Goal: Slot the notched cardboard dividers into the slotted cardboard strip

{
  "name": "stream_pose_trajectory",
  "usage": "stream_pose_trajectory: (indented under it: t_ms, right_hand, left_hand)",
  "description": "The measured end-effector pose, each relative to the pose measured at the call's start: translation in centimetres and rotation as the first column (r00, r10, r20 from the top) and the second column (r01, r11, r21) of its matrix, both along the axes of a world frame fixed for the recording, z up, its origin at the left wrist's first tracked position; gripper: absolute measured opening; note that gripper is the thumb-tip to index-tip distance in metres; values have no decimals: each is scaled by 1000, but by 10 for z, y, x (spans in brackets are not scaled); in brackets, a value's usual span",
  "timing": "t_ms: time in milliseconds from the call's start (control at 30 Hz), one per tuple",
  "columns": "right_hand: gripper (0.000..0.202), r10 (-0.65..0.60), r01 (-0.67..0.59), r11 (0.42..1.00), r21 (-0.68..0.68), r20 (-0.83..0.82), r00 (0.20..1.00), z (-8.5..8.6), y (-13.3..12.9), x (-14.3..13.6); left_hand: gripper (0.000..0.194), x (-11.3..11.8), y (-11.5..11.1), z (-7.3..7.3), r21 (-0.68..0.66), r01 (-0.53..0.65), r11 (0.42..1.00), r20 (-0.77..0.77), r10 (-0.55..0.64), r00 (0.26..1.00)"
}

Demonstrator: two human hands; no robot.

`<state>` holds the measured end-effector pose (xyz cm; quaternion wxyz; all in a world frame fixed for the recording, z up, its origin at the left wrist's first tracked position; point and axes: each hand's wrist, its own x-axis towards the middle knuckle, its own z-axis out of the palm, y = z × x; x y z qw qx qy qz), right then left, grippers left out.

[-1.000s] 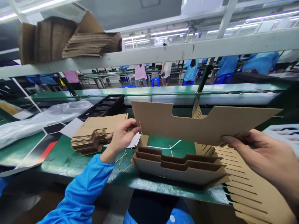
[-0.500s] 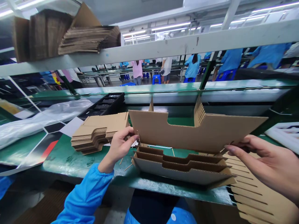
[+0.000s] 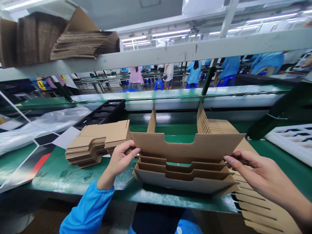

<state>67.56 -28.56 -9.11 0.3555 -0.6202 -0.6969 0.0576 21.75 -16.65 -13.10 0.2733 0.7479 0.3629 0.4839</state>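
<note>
My left hand [image 3: 122, 161] pinches the left end of a notched cardboard divider [image 3: 180, 149], and my right hand [image 3: 255, 169] grips its right end. The divider stands upright with its cutout at the top. Just in front of it are several parallel notched dividers [image 3: 182, 184], standing in a row near the table edge. Behind, a slotted cardboard strip [image 3: 152, 119] rises on the left. More slotted strips [image 3: 202, 118] stand on the right. Others [image 3: 260, 203] lie fanned beneath my right hand. How the divider's ends meet the strips is hidden by my fingers.
A stack of notched cardboard sheets [image 3: 97, 133] lies left of my left hand. Behind it are a black tray [image 3: 102, 113] and plastic film [image 3: 51, 120]. A white slotted tray [image 3: 290, 139] is at right. Cardboard bundles [image 3: 83, 44] rest on the overhead shelf; people work beyond.
Both hands have lowered the divider toward the row in front, and it now sits closer to the other dividers. The camera view has shifted slightly.
</note>
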Motion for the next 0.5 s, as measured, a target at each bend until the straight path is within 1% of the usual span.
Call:
stream_pose_trajectory:
  t_ms: [67,100,200,300,400,500]
  right_hand:
    - [40,80,-80,996,-32,-2,997,-1,-1,4]
    - [38,101,-101,994,-33,1,995,-1,-1,5]
    - [38,99,-99,995,-30,27,995,-1,2,8]
    - [38,76,-74,994,-81,24,997,0,3,4]
    - [38,106,-109,989,-105,-35,994,-1,1,-3]
    - [31,143,-146,983,-110,-28,989,-1,-1,-9]
  left_hand:
    - [22,-1,2,1,5,1,1000,-20,-1,1000]
    - [21,-1,2,2,11,3,1000,-30,-3,1000]
    - [20,0,4,5,23,13,1000,-63,-12,998]
    - [20,-2,3,5,38,-6,999,-103,10,995]
    - [21,-9,2,-3,45,-38,998,-133,44,990]
    - [17,-17,3,-16,56,-97,994,-140,104,985]
